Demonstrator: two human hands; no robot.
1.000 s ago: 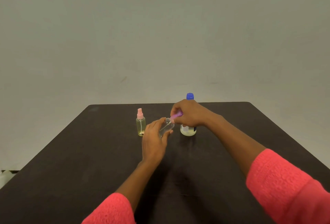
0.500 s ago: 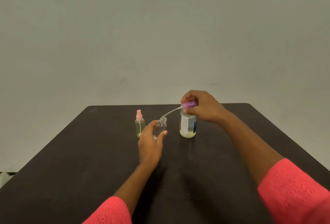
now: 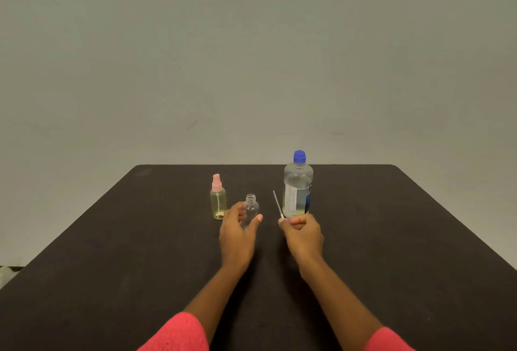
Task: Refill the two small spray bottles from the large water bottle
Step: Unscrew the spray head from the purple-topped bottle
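1. Head view showed me the opening step half done: the clear spray bottle [image 3: 251, 210] stood uncapped on the worktop [image 3: 391, 238], its neck bare, and looked empty.
2. My left hand [image 3: 237, 231] cupped that bottle loosely, thumb on one side and fingers on the other, steadying it upright; I judged this a light hold, not a squeeze.
3. My right hand [image 3: 302, 234] was clenched around the pulled-out sprayer head, which its fingers hid, with only the dip tube [image 3: 277, 203] poking up and tilting left, just in front of the large water bottle [image 3: 298, 187].
4. The water bottle stood upright with its blue cap [image 3: 299, 156] on, partly full.
5. The pink-topped spray bottle [image 3: 218, 199] stood capped just left of my left hand, untouched.
6. Next, I reckoned, the sprayer wanted setting down, so the right hand could uncap the water bottle and pour carefully into that narrow neck.
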